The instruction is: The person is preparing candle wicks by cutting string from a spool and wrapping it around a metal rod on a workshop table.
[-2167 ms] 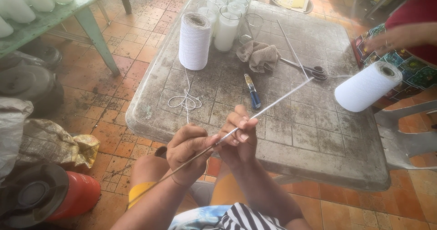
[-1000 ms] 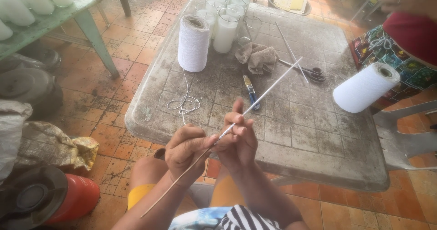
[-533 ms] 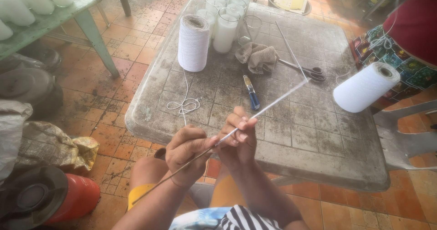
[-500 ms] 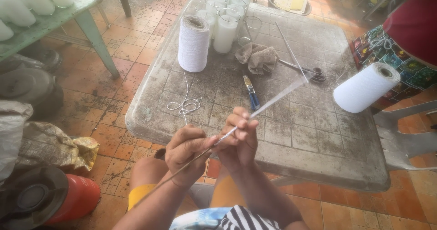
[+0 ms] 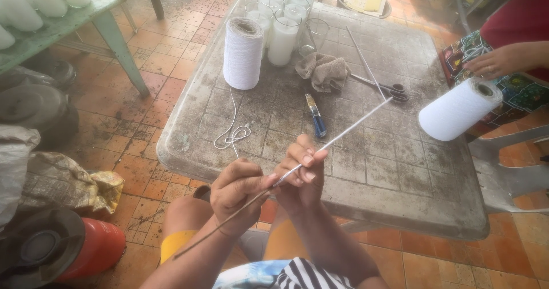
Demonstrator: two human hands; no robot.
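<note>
Stone-grey table (image 5: 400,169), worn top. On it: an upright white thread cone (image 5: 243,53) at the far left, its loose thread (image 5: 231,134) trailing toward the near edge in a small loop; a cluster of glass jars (image 5: 284,36) filled with white, just beside the cone; a crumpled rag (image 5: 323,70); scissors (image 5: 384,87); a blue-handled cutter (image 5: 315,116) near the middle; a second white cone (image 5: 460,109) lying on its side at the right edge. Another person's hand (image 5: 496,62) rests beyond that cone. Green table (image 5: 86,14) at the left; red cylinder (image 5: 86,249) on the tiled floor.

Long thin rod (image 5: 343,132), held over the near edge, slanting up to the right above the tabletop. Left hand (image 5: 237,192) curled, thumb and fingers pinched around the rod's lower stretch. Right hand (image 5: 302,177) just beside it, fingertips closed on the rod, knuckles raised.
</note>
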